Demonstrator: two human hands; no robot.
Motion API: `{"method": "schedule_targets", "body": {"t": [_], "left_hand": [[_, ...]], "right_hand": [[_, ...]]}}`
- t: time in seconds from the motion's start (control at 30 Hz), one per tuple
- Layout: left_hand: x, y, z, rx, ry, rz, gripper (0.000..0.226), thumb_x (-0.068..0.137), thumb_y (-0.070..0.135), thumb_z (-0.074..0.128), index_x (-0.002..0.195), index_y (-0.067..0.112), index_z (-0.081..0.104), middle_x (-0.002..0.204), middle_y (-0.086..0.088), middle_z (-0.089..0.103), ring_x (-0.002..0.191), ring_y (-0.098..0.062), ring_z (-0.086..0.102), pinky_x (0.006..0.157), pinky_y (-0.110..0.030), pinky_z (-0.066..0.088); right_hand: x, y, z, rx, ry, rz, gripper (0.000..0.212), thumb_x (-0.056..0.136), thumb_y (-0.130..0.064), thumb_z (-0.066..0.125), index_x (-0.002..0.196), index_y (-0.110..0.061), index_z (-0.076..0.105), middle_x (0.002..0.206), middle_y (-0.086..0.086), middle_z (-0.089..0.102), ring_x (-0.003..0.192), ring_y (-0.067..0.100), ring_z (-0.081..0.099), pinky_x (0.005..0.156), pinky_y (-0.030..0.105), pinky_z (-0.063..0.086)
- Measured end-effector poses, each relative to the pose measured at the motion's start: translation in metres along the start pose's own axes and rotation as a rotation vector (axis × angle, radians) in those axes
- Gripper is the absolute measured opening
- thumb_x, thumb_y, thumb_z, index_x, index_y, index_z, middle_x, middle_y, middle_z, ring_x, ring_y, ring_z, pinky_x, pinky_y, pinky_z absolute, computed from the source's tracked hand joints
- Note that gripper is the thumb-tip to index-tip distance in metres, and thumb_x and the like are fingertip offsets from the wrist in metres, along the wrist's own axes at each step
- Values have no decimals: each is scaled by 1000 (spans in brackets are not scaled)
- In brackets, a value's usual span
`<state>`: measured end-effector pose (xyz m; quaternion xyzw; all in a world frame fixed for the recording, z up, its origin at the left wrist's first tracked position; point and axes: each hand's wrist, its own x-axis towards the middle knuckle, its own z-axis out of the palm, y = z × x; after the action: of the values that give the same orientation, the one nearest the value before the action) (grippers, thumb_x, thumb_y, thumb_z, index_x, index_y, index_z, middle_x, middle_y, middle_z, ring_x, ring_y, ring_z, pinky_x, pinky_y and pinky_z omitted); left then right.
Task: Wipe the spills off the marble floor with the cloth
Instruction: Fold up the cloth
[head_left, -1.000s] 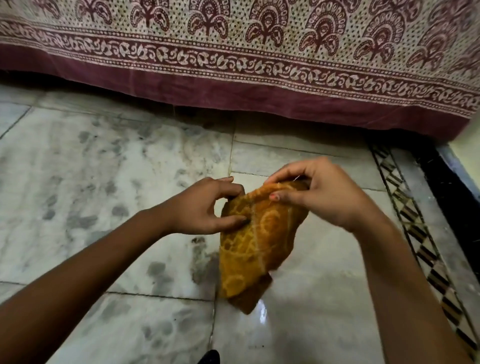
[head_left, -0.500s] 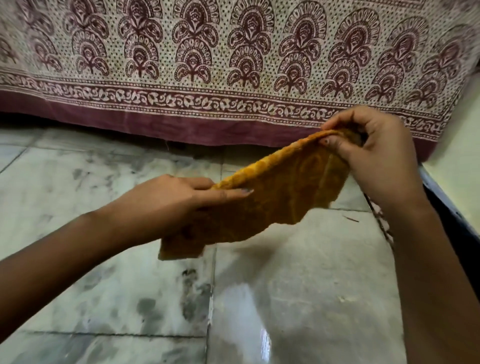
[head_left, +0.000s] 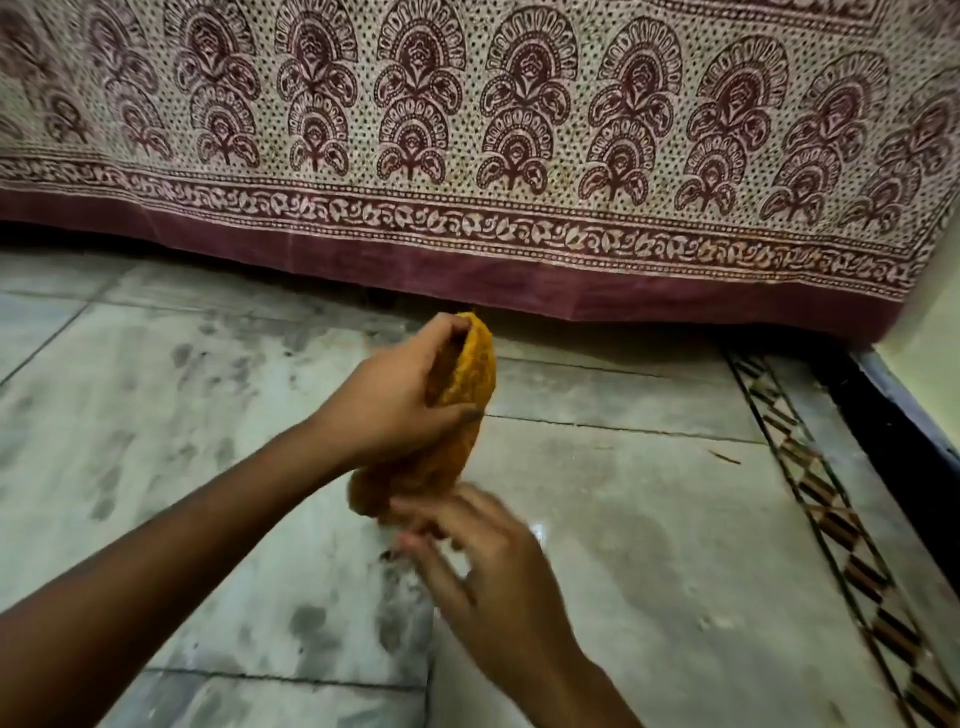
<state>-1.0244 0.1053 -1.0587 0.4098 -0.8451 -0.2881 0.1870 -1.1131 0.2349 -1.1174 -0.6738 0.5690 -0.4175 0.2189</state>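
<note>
An orange patterned cloth hangs folded and upright above the marble floor. My left hand grips its upper half from the left side. Just below it, my right hand is blurred, with spread fingers touching the cloth's lower end; whether it grips is unclear. Dark smudges mark the floor tiles below and left of my hands, and a wet glossy patch shines to the right of my right hand.
A patterned maroon and cream bedsheet hangs down at the back, with a dark gap beneath it. A patterned inlay strip runs along the right, beside a dark skirting and pale wall.
The cloth went from stretched wide between both hands to folded and hanging from my left hand. My right hand let go of the top corner and dropped to the cloth's lower end.
</note>
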Motion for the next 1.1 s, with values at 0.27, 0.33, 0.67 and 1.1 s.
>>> {"method": "schedule_targets", "body": {"t": [0.27,0.33,0.67,1.1], "left_hand": [[-8,6,-38,-481,-281,170,48,81,3,66,118,29,49,94,10,69,86,-2,66,70,-19,53],[-10,-9,-23,-982,-160,-11,50,77,14,68,122,15,46,78,0,72,70,-6,68,61,-19,54],[-75,-64,100,-2119,-277,-603,95,80,79,23,122,1,57,123,-29,57,112,-44,56,88,-61,46],[-52,-29,38,-482,-42,-117,73,64,13,80,126,39,50,123,15,54,109,-4,56,81,-13,47]], "right_hand": [[40,39,-62,252,-252,381,75,58,-39,82,122,-46,43,120,-30,51,113,-9,49,85,5,43],[40,32,-59,379,-262,446,37,65,-29,80,98,-32,63,95,-17,70,95,6,66,80,18,54],[36,38,-49,646,4,737,8,76,-13,73,83,-10,69,86,10,74,79,22,71,70,31,58],[33,51,-72,552,14,751,64,72,-9,78,127,-19,48,110,-1,65,99,16,62,78,27,51]]}}
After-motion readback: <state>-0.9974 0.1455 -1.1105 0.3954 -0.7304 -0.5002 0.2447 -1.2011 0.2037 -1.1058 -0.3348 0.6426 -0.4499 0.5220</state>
